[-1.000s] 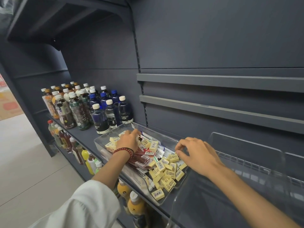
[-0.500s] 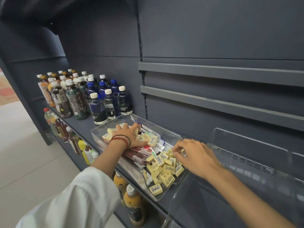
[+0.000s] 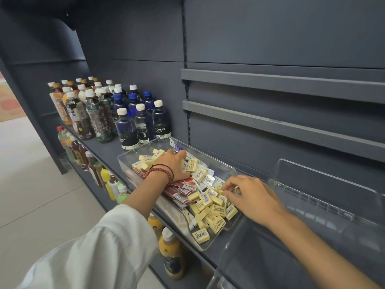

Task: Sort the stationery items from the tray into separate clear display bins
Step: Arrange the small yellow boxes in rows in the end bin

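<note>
- Zero items sorted as far as I can see: the clear display bin (image 3: pixel 312 185), just right of the tray (image 3: pixel 127 163) on the shelf (image 3: pixel 108 150), shows no stationery inside.
- Tray is well loaded: yellow erasers (image 3: pixel 217 208) heaped at the near end and more at the far-left corner, red packets (image 3: pixel 184 189) and white-labelled packs mixed through the middle.
- Judgement: task is at the very start, first pick under way; all of the sorting is left.
- Left hand (image 3: pixel 173 163): palm down on the far pile, fingers curled over erasers. Can't tell if it actually holds any.
- Right hand (image 3: pixel 251 198): at the tray's right edge, fingertips pinched round one small eraser from the near heap.
- Versus half a second ago: left hand lay flatter with the thumb spread over the packets, now the fingers are bunched tighter. Right hand is in the same spot, pinch looks closed further. Nothing has left the tray.
- Bottles (image 3: pixel 125 126) stand in rows at the left of the shelf, just beside the tray's far end.
</note>
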Motion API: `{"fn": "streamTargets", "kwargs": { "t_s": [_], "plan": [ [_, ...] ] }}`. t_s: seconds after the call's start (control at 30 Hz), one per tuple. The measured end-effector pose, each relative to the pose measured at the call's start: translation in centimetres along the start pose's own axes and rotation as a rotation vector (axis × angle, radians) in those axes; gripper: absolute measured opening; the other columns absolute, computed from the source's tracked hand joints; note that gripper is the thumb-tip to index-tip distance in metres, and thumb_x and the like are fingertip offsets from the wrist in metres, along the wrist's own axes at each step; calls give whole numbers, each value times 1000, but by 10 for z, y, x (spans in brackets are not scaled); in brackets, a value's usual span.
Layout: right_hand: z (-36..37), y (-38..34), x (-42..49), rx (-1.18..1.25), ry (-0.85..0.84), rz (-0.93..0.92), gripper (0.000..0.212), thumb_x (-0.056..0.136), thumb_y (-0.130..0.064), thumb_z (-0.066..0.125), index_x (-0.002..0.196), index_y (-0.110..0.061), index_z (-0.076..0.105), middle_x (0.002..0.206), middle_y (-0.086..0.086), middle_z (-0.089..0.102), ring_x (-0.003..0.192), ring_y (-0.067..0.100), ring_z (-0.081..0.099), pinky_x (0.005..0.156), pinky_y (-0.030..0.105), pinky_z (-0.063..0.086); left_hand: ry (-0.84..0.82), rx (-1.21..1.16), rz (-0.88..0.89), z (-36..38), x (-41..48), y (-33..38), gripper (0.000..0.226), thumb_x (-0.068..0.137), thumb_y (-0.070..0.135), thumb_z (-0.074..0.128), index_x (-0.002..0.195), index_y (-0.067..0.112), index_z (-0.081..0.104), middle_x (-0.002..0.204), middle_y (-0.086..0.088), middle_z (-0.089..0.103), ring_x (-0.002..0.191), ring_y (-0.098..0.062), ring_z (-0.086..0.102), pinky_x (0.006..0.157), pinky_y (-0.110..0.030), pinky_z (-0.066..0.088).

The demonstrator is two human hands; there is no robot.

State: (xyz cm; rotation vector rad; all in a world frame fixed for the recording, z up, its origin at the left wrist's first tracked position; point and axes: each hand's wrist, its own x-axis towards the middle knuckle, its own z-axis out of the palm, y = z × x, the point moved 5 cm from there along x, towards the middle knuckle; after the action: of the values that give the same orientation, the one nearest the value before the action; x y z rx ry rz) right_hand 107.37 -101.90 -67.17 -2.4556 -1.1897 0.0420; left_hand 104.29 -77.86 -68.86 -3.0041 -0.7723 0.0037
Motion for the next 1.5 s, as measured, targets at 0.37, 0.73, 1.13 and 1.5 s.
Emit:
{"fn": "streamTargets", "kwargs": {
  "t_s": [0.37,0.73,1.13,1.5],
  "plan": [
    [-25,-4,-9,-8,37,-42,19,91,-46,59,107,-36,63,86,-24,50,89,1,47,88,28,43,70,-283,-60,-5,0,-11,38,83,57,55,105,26,50,76,2,60,67,-17,58,64,-28,52],
    [-108,1,-48,20,231,11,15,91,-39,61,106,-37,62,103,-20,59,99,5,55,90,31,46,321,-489,5,-81,-27,15,34,78,42,71,99,19,57,87,-4,69,74,-19,65,71,-34,57],
    [-201,67,-182,-108,412,293,20,94,-44,54,111,-36,59,100,-22,60,97,6,56,83,30,46,441,-788,537,-163,-109,264,32,59,49,73,80,33,56,77,11,63,75,-11,59,69,-26,50],
    [-202,164,-344,293,652,749,15,94,-38,53,90,-30,66,97,-5,72,92,14,66,86,33,51,256,-760,990,-142,-240,456,38,65,49,73,92,30,54,90,10,55,80,-13,54,69,-28,46]
  ]
}}
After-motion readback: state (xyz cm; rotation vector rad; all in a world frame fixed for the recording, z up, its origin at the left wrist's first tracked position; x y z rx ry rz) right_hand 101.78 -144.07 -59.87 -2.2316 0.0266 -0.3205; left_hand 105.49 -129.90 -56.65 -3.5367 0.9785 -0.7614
